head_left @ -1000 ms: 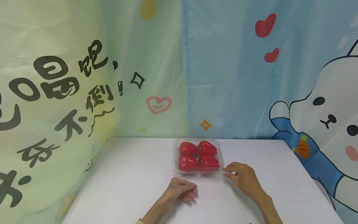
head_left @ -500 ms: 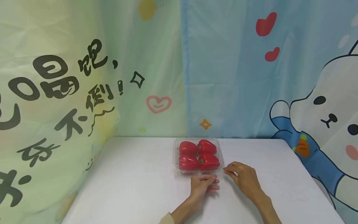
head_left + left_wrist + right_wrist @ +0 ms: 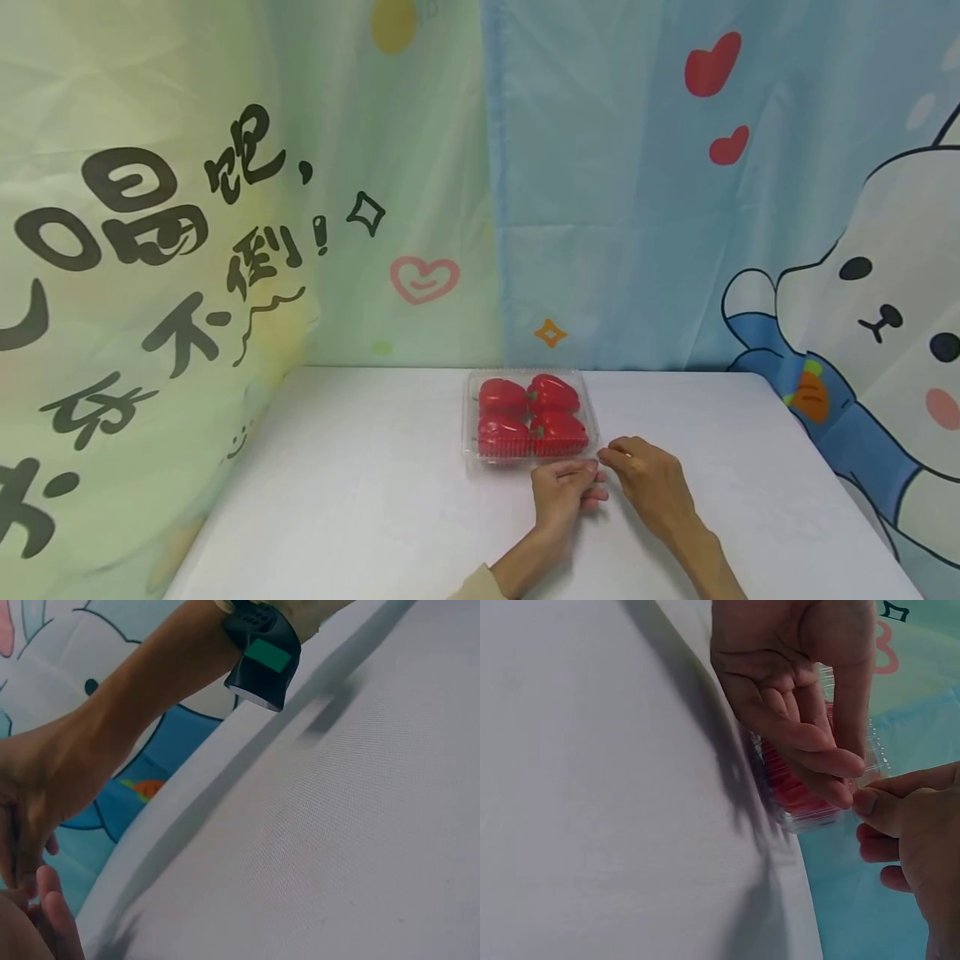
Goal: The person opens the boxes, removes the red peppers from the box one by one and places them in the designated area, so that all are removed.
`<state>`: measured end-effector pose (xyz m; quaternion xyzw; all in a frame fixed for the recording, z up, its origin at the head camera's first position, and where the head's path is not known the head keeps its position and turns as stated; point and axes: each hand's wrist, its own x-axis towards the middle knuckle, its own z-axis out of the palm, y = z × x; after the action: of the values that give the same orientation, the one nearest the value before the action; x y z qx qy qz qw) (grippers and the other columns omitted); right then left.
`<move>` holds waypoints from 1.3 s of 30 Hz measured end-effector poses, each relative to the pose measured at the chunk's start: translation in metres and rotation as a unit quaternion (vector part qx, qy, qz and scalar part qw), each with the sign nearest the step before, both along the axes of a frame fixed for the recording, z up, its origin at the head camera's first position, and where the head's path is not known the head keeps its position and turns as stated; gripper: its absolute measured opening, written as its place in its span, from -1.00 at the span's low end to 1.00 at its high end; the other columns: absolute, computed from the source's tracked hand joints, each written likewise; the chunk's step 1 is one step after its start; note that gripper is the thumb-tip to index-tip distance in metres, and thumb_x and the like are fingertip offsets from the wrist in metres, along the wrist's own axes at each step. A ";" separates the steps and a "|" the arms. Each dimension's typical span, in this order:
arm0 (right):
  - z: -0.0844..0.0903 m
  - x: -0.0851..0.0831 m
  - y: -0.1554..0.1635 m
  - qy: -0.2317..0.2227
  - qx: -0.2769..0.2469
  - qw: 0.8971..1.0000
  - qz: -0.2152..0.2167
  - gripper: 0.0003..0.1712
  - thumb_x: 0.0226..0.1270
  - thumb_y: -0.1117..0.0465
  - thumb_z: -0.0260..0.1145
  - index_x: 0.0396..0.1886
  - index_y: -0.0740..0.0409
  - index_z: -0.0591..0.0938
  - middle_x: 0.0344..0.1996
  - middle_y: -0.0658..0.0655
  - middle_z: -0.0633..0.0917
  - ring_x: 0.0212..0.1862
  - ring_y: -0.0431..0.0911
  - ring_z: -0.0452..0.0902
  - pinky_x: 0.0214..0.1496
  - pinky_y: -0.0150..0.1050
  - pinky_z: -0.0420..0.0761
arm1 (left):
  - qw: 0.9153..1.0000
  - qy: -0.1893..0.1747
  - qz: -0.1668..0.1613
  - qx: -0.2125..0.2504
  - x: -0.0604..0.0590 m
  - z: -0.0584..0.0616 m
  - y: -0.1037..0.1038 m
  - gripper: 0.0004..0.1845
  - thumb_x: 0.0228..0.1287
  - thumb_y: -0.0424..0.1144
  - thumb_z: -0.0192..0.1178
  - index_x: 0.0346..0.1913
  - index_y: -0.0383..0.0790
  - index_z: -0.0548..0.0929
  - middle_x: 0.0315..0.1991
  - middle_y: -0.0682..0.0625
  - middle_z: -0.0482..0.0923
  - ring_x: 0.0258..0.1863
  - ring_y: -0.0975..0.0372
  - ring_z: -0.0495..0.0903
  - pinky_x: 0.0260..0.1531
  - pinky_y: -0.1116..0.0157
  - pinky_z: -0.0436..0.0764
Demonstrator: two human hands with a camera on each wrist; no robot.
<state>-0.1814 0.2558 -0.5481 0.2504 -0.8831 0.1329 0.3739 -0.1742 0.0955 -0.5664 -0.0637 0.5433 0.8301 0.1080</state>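
A clear plastic box (image 3: 469, 457) of red bell peppers (image 3: 504, 436) stands near the far edge of the white table. At the box's near right corner, the index finger and thumb of my right hand (image 3: 654, 483) pinch together on its edge. My left hand (image 3: 561, 498) has come up beside them in front of the box, its fingers loosely extended with the fingertips right at the right hand's pinch. In the right wrist view the left hand (image 3: 791, 697) shows its palm and overlaps the box, while the right hand (image 3: 922, 832) pinches at its edge.
The white tabletop (image 3: 360, 483) reaches back to a printed curtain (image 3: 585, 208). A black wrist device (image 3: 261, 656) is strapped on the right forearm in the left wrist view.
My left hand has moved right and forward along the box's front to meet the right hand. The right thumb and index finger have closed together. The box has stayed in place.
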 end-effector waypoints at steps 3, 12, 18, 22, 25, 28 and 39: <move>-0.002 0.000 -0.001 0.011 0.003 1.000 0.009 -0.49 -0.19 0.67 0.60 -0.32 0.03 0.85 -0.28 0.00 0.79 -0.26 -0.11 0.72 -0.38 -0.16 0.72 | 1.000 0.005 0.007 0.005 0.000 -0.001 0.003 -0.82 0.42 -0.38 0.40 -0.04 -0.47 0.78 -0.18 -0.39 0.85 -0.62 0.36 0.74 -0.54 0.51 0.69; -0.008 0.001 -0.002 0.033 0.018 0.999 0.034 -0.48 -0.18 0.74 0.51 -0.20 0.23 0.85 -0.19 0.07 0.84 -0.15 -0.07 0.76 -0.10 -0.08 0.80 | 0.998 0.042 0.049 -0.008 0.001 -0.005 0.012 -0.84 0.41 -0.39 0.41 -0.11 -0.49 0.79 -0.25 -0.40 0.84 -0.65 0.38 0.72 -0.58 0.52 0.66; -0.009 0.001 -0.002 0.036 0.023 0.998 0.042 -0.64 0.14 0.67 0.34 -0.18 0.29 0.85 -0.17 0.14 0.85 -0.17 -0.01 0.79 -0.12 -0.06 0.81 | 0.994 0.073 0.076 -0.011 0.000 -0.008 0.017 -0.86 0.39 -0.43 0.38 -0.17 -0.51 0.80 -0.31 -0.41 0.83 -0.69 0.39 0.69 -0.62 0.53 0.64; -0.008 0.000 -0.001 0.029 0.028 0.998 0.044 -0.63 0.12 0.69 0.39 -0.15 0.31 0.85 -0.16 0.16 0.85 -0.16 0.02 0.79 -0.10 -0.06 0.81 | 0.993 0.084 0.083 -0.019 0.000 -0.009 0.019 -0.87 0.38 -0.43 0.36 -0.19 -0.49 0.81 -0.32 -0.39 0.83 -0.70 0.39 0.69 -0.62 0.52 0.64; -0.007 -0.001 -0.001 0.024 0.036 0.998 0.053 -0.54 -0.06 0.72 0.50 -0.13 0.34 0.84 -0.15 0.19 0.84 -0.15 0.05 0.80 -0.09 -0.04 0.82 | 0.992 0.086 0.087 -0.018 0.001 -0.009 0.019 -0.87 0.38 -0.43 0.35 -0.20 -0.49 0.81 -0.32 -0.41 0.83 -0.69 0.38 0.70 -0.61 0.52 0.65; -0.008 -0.003 0.000 0.026 0.045 0.997 0.063 -0.44 -0.24 0.73 0.55 -0.12 0.37 0.82 -0.14 0.22 0.84 -0.16 0.07 0.80 -0.10 -0.02 0.82 | 0.992 0.085 0.092 -0.011 0.001 -0.010 0.021 -0.88 0.37 -0.43 0.35 -0.21 -0.48 0.81 -0.33 -0.41 0.83 -0.66 0.38 0.73 -0.60 0.52 0.66; -0.015 -0.007 -0.003 0.061 0.059 0.993 0.087 -0.69 0.23 0.66 0.19 -0.21 0.34 0.75 -0.18 0.15 0.80 -0.22 0.00 0.74 -0.13 -0.17 0.77 | 0.979 0.124 0.164 0.007 0.001 -0.022 0.030 -0.89 0.29 -0.51 0.35 -0.35 -0.55 0.80 -0.48 -0.40 0.78 -0.66 0.36 0.70 -0.58 0.43 0.72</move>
<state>-0.1887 0.2529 -0.5627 0.3557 -0.8399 0.0970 0.3983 -0.1731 0.1252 -0.5886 -0.0478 0.5287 0.8418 -0.0974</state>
